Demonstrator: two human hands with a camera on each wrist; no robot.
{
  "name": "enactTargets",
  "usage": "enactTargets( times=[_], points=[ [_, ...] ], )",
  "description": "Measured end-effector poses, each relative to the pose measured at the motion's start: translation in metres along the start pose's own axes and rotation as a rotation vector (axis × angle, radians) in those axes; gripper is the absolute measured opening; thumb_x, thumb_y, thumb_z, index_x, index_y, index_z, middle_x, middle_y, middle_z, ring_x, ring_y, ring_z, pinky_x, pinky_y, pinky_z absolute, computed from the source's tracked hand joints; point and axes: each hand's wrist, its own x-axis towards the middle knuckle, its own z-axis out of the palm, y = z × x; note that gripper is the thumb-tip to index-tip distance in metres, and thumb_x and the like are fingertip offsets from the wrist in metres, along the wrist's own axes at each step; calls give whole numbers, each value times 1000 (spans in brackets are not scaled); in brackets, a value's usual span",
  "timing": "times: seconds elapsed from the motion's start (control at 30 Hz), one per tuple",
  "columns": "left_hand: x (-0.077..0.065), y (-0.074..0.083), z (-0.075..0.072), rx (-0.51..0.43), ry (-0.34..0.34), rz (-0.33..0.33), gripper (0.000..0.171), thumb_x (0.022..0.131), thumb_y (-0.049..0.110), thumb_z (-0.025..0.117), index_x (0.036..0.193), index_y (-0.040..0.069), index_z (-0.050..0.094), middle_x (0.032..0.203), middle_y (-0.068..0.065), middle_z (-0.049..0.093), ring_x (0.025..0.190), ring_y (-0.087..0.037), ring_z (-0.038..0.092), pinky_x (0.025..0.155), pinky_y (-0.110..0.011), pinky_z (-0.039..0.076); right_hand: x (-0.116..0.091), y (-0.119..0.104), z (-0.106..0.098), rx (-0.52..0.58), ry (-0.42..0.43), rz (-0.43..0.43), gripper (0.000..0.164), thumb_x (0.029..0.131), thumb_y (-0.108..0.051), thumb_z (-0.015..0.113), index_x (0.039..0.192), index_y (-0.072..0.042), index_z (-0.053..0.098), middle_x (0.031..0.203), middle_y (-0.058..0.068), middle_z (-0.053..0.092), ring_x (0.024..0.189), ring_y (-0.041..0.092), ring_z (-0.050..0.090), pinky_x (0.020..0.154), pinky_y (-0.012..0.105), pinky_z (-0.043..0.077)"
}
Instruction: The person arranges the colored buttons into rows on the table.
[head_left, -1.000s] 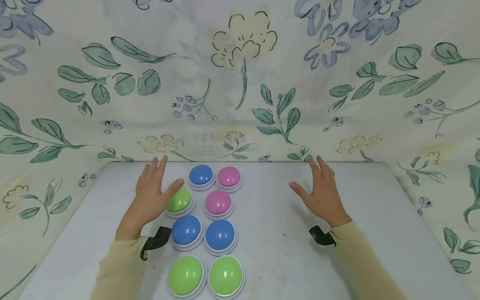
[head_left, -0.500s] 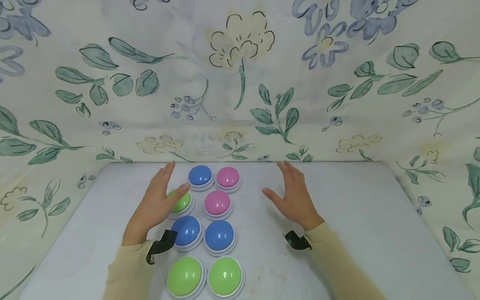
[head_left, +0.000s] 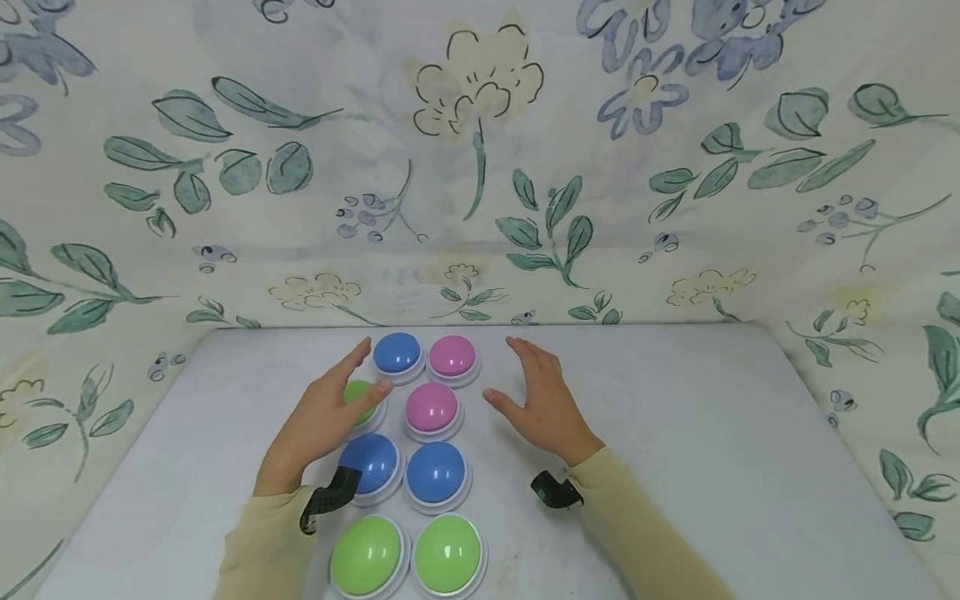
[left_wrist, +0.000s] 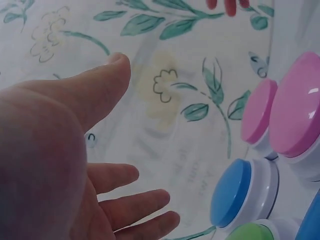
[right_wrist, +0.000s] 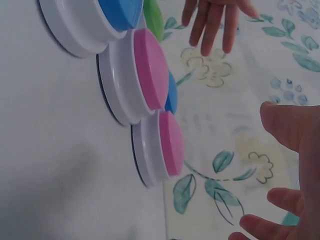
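Note:
Dome-topped push buttons on white round bases stand in two columns on the white table. My left hand [head_left: 322, 417] hovers over the left column, fingers extended and thumb apart, partly covering a green button [head_left: 358, 398]. Right of the columns, my right hand [head_left: 551, 412] is held above the table with its fingers spread, near the front pink button [head_left: 431, 407] and the rear pink button [head_left: 452, 356]. A blue button [head_left: 397, 353] stands at the back left. Neither hand holds anything. In the left wrist view, the left thumb [left_wrist: 102, 85] and fingers are apart.
Nearer me are a left blue button [head_left: 369, 463], a right blue button [head_left: 436, 472], and two green buttons, one left [head_left: 366, 555] and one right [head_left: 447, 553]. Floral cloth [head_left: 480, 208] rises behind the table [head_left: 697, 467] and along its sides. Each wrist wears a small black camera.
My right hand has moved well to the left, toward the button columns. My left hand has shifted slightly right and nearer me. The buttons keep their places.

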Motion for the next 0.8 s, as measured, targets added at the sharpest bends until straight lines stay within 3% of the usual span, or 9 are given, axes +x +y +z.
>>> enactTargets(
  times=[0.27, 0.53, 0.8],
  points=[
    [0, 0, 3, -17, -28, 25, 79, 99, 48, 59, 159, 7, 27, 148, -28, 47, 129, -52, 48, 103, -66, 43, 5, -10, 13, 79, -71, 50, 73, 94, -36, 70, 154, -9, 38, 152, 14, 44, 141, 33, 38, 112, 53, 40],
    [4, -3, 12, -42, -58, 99, 72, 95, 34, 69, 152, 0, 40, 139, -24, 57, 123, -45, 56, 104, -58, 47, 9, -16, 25, 177, -145, 54, 69, 92, -29, 72, 151, -7, 43, 142, 12, 54, 125, 30, 53, 102, 47, 51],
    [8, -3, 20, -36, -74, 137, 68, 92, 25, 73, 148, -3, 45, 136, -24, 59, 120, -45, 58, 102, -58, 48, 13, -18, 36, 200, -210, 65, 68, 90, -22, 75, 149, -7, 44, 139, 11, 57, 117, 26, 57, 98, 40, 53]
  ],
)
